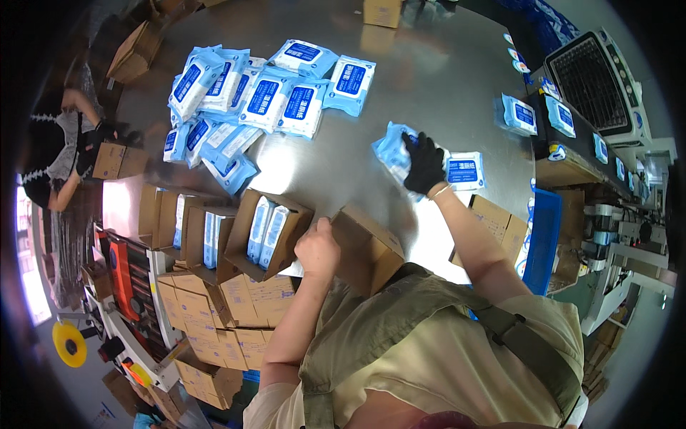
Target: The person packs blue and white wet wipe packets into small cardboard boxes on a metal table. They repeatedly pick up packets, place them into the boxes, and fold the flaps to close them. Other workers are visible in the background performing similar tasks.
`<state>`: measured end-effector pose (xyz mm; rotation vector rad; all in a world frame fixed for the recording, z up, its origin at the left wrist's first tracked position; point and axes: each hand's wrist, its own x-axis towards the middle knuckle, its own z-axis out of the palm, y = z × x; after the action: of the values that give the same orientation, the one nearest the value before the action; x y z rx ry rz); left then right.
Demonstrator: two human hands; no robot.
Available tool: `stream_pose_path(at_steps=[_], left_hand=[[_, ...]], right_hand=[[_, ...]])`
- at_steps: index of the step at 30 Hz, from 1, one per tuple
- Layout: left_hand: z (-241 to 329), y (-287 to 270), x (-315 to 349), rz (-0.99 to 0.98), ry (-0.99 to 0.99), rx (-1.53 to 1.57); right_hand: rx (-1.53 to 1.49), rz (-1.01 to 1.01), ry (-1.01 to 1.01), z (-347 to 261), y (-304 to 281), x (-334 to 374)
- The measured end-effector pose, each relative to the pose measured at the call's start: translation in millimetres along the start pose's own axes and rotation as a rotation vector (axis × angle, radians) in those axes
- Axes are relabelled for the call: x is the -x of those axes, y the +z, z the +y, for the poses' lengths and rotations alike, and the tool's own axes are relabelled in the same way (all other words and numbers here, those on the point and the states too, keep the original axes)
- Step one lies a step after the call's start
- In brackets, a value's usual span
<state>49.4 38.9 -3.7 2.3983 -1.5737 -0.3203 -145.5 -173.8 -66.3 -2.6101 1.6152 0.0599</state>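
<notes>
My right hand (423,164), in a black glove, grips a blue-and-white pack of wet wipes (390,151) on the metal table. Beside it lies another wipes pack (464,171), label up. My bare left hand (318,249) is closed at the left edge of an open cardboard box (366,250) close to my body; its fingertips are partly hidden. Just left of that hand stands an open carton (239,227) with wipes packs (268,230) upright inside. Farther left are more part-filled cartons (207,236).
A heap of wipes packs (264,96) covers the table's far left. At right, packs ride a dark conveyor (582,146) beside a blue crate (543,239). Stacked cartons (207,311) stand at lower left, near a taping machine (121,275). Another person (68,154) works at far left.
</notes>
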Motion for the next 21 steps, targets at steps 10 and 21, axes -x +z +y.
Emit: stream_pose_path(at_steps=[10, 21], left_hand=[[18, 11, -14, 0.026, -0.015, -0.056], [53, 16, -32, -0.187, -0.111, -0.037]], right_hand=[[-0.277, -0.126, 0.367, 49, -41, -85], [-0.829, 0.479, -0.152, -13, -116, 90]])
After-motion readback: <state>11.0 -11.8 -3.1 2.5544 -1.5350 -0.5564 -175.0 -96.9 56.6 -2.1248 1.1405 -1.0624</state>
